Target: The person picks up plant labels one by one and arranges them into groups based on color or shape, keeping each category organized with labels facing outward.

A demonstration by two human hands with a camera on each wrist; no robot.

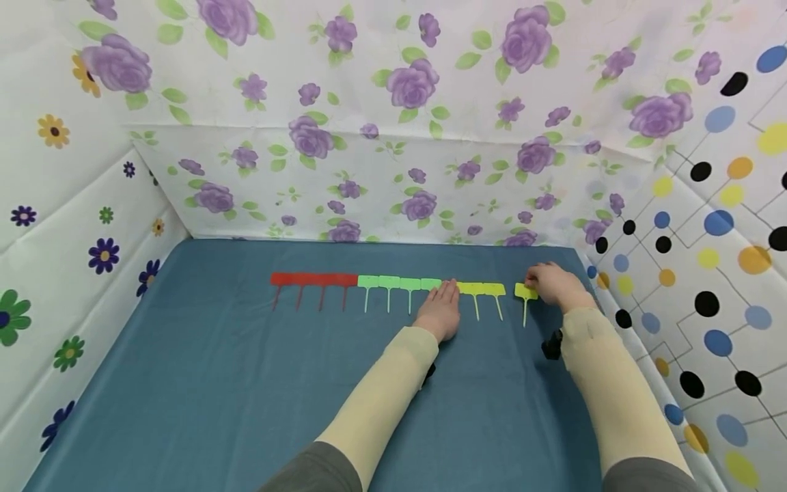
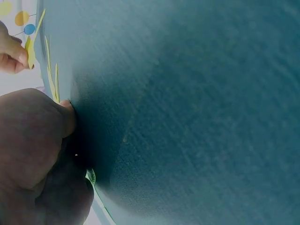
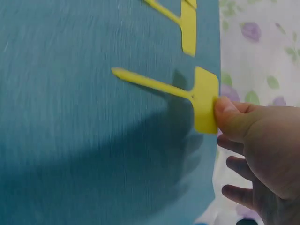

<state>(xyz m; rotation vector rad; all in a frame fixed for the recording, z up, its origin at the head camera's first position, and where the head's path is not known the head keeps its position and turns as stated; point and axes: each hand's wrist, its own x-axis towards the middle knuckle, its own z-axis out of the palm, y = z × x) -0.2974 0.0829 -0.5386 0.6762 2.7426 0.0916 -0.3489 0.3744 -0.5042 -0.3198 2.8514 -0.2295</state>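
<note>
A yellow T-shaped plant label (image 1: 522,292) is pinched at its head's edge between the thumb and fingers of my right hand (image 1: 556,283). The right wrist view shows this label (image 3: 204,89) with its pointed stem towards the left. My left hand (image 1: 440,311) rests over the row with its fingers extended, covering part of it where green meets yellow. Red labels (image 1: 313,279) form the row's left end, green labels (image 1: 389,281) its middle, and yellow labels (image 1: 481,289) its right end. Their heads line up side by side, stems towards me. A small gap separates the pinched label from the row.
A blue cloth (image 1: 246,383) covers the table. Behind it rises a flower-printed sheet (image 1: 369,157), with patterned sheets also at the left (image 1: 74,273) and right (image 1: 707,273). A black object (image 1: 553,345) shows at my right wrist.
</note>
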